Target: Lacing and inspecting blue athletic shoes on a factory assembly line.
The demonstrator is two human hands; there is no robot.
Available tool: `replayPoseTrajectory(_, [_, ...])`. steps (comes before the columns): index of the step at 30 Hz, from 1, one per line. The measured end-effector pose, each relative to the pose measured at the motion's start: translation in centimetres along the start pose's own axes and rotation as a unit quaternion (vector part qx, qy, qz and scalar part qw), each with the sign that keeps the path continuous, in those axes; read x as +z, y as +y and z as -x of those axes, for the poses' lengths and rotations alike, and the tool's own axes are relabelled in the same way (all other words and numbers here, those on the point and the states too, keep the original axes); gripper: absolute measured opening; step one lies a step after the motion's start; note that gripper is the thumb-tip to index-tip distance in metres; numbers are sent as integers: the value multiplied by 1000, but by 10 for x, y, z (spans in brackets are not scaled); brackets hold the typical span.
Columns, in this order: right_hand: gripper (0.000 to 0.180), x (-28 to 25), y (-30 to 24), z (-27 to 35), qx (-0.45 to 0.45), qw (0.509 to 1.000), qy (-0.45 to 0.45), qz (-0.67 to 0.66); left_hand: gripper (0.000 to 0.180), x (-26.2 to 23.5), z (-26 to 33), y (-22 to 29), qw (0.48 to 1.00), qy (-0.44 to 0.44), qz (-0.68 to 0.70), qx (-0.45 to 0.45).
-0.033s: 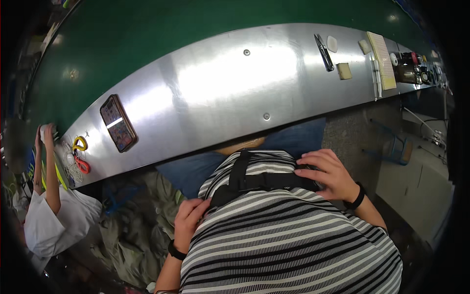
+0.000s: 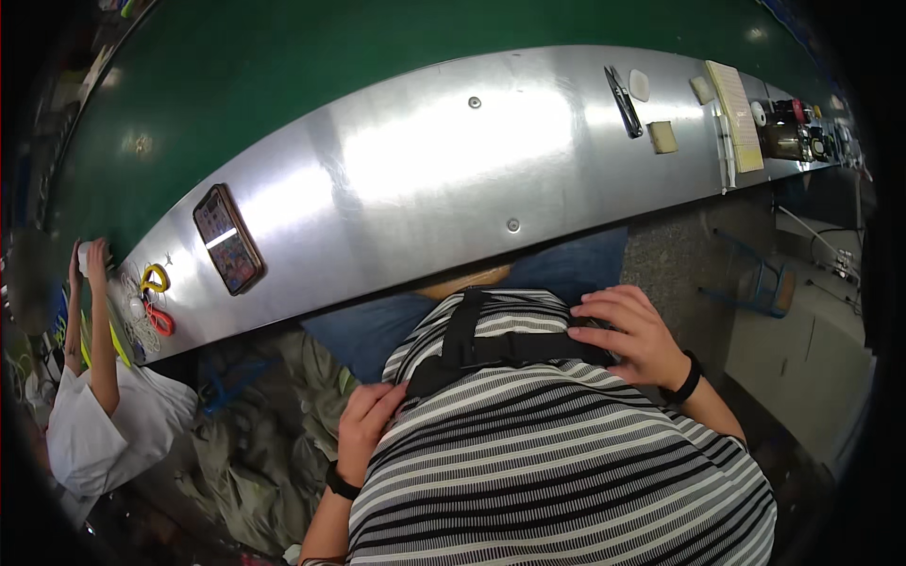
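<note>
A wide black strap [image 2: 536, 348] runs around my waist over a striped shirt [image 2: 566, 453], and a narrower upright strap joins it. At the strap's left end my left hand [image 2: 366, 422] is closed on its edge, its lower fingers partly hidden by the shirt. On the other side my right hand [image 2: 634, 338] rests against the strap's right end with its fingers stretched out and apart. Ahead of my body is the metal tabletop [image 2: 406, 208]. A smartphone [image 2: 228, 241] with a lit screen lies on its left part, away from both hands.
Yellow-handled [image 2: 154, 277] and red-handled scissors [image 2: 159, 319] lie by tangled white cord [image 2: 135, 307]. Black snips [image 2: 623, 102], a sponge-like block [image 2: 662, 138], a notepad [image 2: 736, 118] and jars [image 2: 785, 141] sit right. A co-worker in a white shirt [image 2: 123, 429] works at left; a stool [image 2: 781, 291] stands right.
</note>
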State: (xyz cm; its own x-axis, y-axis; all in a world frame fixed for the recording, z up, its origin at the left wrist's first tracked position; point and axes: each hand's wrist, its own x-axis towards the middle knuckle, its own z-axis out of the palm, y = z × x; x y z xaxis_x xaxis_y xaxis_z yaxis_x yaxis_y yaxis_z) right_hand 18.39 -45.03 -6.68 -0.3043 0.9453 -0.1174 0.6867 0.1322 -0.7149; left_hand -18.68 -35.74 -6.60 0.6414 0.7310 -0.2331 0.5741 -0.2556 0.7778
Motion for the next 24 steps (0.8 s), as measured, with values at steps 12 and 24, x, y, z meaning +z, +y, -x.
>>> replayPoseTrajectory(12, [15, 28, 22, -24, -15, 983, 139, 116, 18, 21, -32, -18, 989, 40, -121, 76])
replayPoseTrajectory(24, [27, 11, 32, -25, -4, 985, -52, -163, 17, -3, -30, -23, 986, -124, 87, -62])
